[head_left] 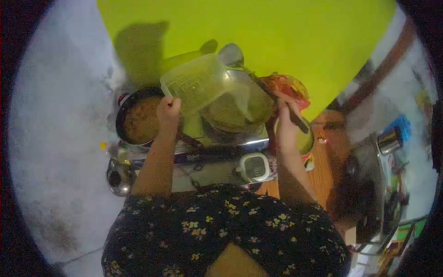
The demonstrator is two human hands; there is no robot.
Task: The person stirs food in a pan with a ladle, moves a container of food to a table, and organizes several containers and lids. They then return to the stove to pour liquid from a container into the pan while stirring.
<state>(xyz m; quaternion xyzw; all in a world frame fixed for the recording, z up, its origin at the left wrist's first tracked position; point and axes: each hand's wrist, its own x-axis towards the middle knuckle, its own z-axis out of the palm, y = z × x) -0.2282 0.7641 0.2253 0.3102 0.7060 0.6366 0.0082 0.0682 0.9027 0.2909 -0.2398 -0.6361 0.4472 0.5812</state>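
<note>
My left hand (pixel 170 111) is closed on the near left edge of a clear plastic container (pixel 196 85), which it holds up tilted. My right hand (pixel 288 115) grips the dark handle of a ladle (pixel 230 55). The ladle's metal bowl is raised beside the container's far right corner. Below the container and ladle stands a pot (pixel 240 108), partly hidden by the container; its contents are blurred. Left of my left hand, a dark frying pan (pixel 142 117) holds a brownish food.
Pot and pan rest on a stove (pixel 203 157) against a yellow-green wall (pixel 286 37). A small white-rimmed container (pixel 254 167) sits at its front right. Behind my right hand is a red bag or wrapper (pixel 290 87). A metal vessel (pixel 120 177) stands front left, a metal cup (pixel 390 141) far right.
</note>
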